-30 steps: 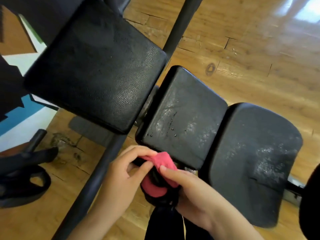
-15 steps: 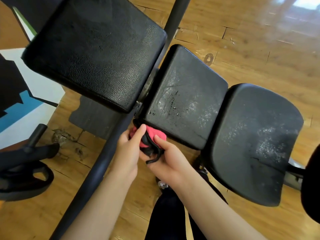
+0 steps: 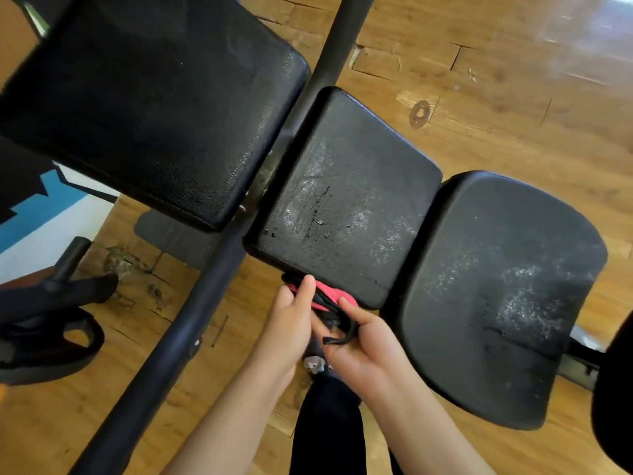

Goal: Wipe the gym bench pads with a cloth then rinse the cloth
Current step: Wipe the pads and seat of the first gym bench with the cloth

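Presently, a bunched pink-and-black cloth (image 3: 330,298) is held between both hands just below the near edge of the middle pad (image 3: 346,197); whether that edge is actually touched cannot be told. The cloth is pinched from the left by the left hand (image 3: 291,323), one digit of which is laid over the top of the bundle, so this grip is closed on the fabric. From the right, the right hand (image 3: 366,344) is curled beneath and beside the cloth, its thumb pressed on the pink part, and this grip too is closed around it. Most of the cloth is enclosed between the two grips; only a pink fold and a dark strip, curling out over the right palm, are left showing. White smears and small droplets are seen on the middle pad and on the seat pad (image 3: 496,286) to its right. The large back pad (image 3: 154,97) is set to the left, above a dark frame bar (image 3: 191,320). A wooden floor (image 3: 496,108) is seen beneath.
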The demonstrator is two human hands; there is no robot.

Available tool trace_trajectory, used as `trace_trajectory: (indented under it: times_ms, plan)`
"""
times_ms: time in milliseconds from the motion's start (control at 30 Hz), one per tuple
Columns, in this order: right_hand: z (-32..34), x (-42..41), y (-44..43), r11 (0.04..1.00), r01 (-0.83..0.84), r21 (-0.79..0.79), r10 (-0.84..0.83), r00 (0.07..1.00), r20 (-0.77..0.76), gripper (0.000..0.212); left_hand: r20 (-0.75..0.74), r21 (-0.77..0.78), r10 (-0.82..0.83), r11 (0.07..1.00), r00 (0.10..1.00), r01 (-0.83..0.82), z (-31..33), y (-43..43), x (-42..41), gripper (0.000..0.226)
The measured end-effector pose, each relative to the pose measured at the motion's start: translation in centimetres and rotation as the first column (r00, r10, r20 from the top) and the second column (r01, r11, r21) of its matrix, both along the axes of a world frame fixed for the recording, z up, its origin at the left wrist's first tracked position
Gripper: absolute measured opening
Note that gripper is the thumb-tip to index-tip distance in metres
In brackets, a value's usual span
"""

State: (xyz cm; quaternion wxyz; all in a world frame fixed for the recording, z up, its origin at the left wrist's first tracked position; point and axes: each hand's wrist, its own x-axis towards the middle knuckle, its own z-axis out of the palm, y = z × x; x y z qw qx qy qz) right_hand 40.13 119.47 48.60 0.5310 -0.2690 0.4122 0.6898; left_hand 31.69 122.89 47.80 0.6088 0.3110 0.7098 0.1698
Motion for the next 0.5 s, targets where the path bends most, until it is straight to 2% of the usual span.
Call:
trace_trajectory:
  times_ms: [133,267,333,400,500]
  plan:
    - [-1.1,3.1,-2.3,0.997,-0.011,-0.077,0.017,0.998,0.066,0.024,0.055,-0.120,-0.021,0.992,0.998,0.027,-2.2,-2.6,2.4,0.025]
    - [-2.2,5.2,-3.3,0.979,-0.182,-0.091,0.198,0.958,0.210,0.051,0.228,-0.265,0.163,0.959,0.960,-0.100,-2.9,-4.2,4.0,0.036]
    - [-2.3,5.8,-3.2,0.945,-0.312,-0.096,0.326,0.891,0.317,0.061,0.319,-0.315,0.245,0.938,0.915,-0.141,-3.1,-4.6,3.7,0.039]
    - [-2.1,6.3,-2.8,0.894,-0.439,-0.096,0.438,0.805,0.400,0.065,0.327,-0.336,0.306,0.922,0.894,-0.192,-3.3,-4.9,3.0,0.034]
    - [-2.0,6.8,-2.6,0.792,-0.597,-0.126,0.560,0.628,0.541,0.052,0.343,-0.383,0.427,0.877,0.837,-0.290,-3.4,-5.3,2.7,0.030]
